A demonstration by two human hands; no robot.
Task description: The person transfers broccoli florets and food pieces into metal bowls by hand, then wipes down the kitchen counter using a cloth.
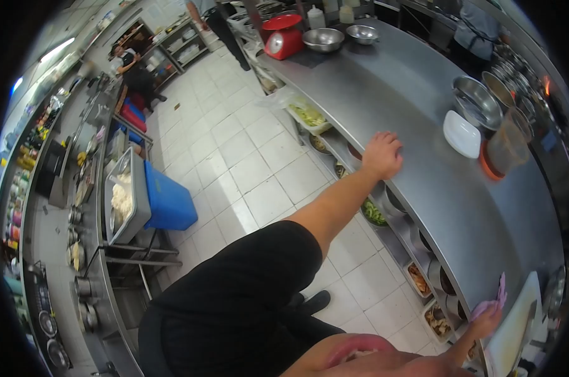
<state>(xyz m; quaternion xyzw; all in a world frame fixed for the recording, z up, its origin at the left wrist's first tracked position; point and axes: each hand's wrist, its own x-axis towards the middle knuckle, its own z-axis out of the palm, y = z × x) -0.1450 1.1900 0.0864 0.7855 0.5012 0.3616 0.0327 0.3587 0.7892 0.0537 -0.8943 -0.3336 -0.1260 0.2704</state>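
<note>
At the far left of your view, a grey tub (143,213) carried some pale food (122,200), and a blue bin (171,198) stood just beside it. Farther to the right, a red scale (283,39) stood at the far end of the metal desk (410,119). Your left hand (383,155) rested palm down at the near edge of this desk, open, with the fingers a little bent. To the right of it, a white dish (461,134) lay near a steel bowl (479,97). Your right hand (485,322) was closed on a pink cloth (502,290), which was at the near part of the desk, just left of a cutting board (514,336). A knife (531,312) lay on that board. An upright clear container (509,147) stood beyond, near the dish.
</note>
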